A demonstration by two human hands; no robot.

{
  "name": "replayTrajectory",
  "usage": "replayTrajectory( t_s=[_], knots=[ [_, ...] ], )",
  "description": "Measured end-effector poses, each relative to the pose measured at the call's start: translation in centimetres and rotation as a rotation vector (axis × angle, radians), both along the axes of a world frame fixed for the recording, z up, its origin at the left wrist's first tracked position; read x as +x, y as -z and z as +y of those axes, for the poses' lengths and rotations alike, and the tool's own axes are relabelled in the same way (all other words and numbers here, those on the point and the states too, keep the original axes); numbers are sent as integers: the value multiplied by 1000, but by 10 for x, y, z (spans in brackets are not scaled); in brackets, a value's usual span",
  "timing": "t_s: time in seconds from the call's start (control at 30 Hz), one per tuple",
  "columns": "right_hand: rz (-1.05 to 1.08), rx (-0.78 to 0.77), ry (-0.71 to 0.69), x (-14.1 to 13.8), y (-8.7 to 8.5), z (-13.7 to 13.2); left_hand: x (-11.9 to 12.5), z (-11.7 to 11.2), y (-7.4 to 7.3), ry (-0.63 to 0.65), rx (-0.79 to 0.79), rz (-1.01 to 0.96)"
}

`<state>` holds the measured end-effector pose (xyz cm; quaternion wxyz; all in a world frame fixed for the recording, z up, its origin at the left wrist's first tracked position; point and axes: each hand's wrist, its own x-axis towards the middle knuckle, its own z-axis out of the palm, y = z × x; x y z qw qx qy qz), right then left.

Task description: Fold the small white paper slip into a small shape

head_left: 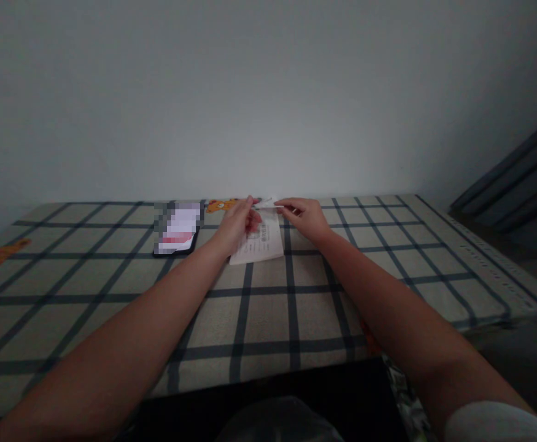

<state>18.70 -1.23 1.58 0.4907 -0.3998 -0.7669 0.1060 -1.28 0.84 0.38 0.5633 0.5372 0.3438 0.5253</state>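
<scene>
A white sheet of paper (pixel 272 244) with printed text and a code-like block lies on the checked tablecloth, its far end raised or folded between my hands. My right hand (pixel 305 216) pinches the right end of that raised edge between thumb and fingers. On the left side of the sheet, my left hand (pixel 239 226) is curled with its fingers at the paper's far edge, gripping it. The back of this hand hides part of the print.
A phone (pixel 183 227) with a lit, blurred screen lies left of my left hand. The checked tablecloth (pixel 268 313) has orange bear figures on it. A pale wall (pixel 268 98) rises right behind the table. Dark ridged material (pixel 517 159) stands at the far right.
</scene>
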Motion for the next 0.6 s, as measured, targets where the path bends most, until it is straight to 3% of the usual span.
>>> replayTrajectory(
  t_s=[0.23,0.43,0.6],
  knots=[
    [7,-27,-53,-2,-1,-3,2,-6,0,-104,193,128],
    [330,-305,-158,-7,5,3,1,-7,4,-13,254,215],
    [416,-396,-229,-11,10,8,-1,-13,2,-148,416,448]
  ],
)
